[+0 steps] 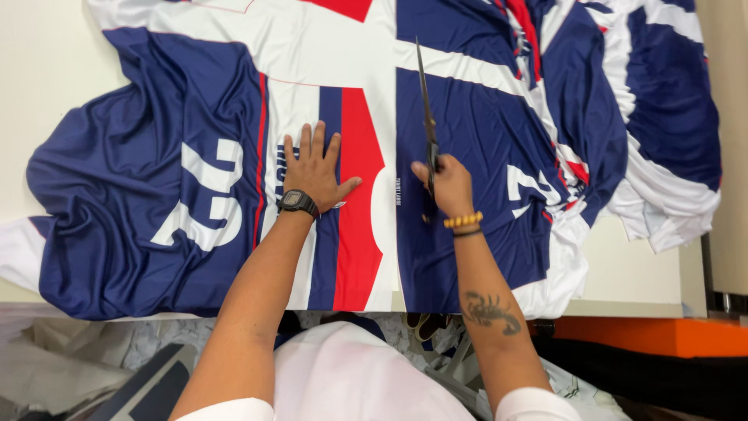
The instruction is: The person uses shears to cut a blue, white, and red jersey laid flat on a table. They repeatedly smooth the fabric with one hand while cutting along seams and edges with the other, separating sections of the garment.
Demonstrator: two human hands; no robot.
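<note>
Navy, white and red printed fabric [195,210] covers the bench [47,70], spilling over its near edge. The left hand [315,171] lies flat and open on it. The right hand [444,183] grips long scissors [426,117]; bunched folds crowd the right side.

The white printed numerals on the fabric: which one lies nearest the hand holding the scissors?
The smaller white numeral, just right of the right hand gripping the scissors. The larger white numeral lies beyond the flat left hand.
</note>
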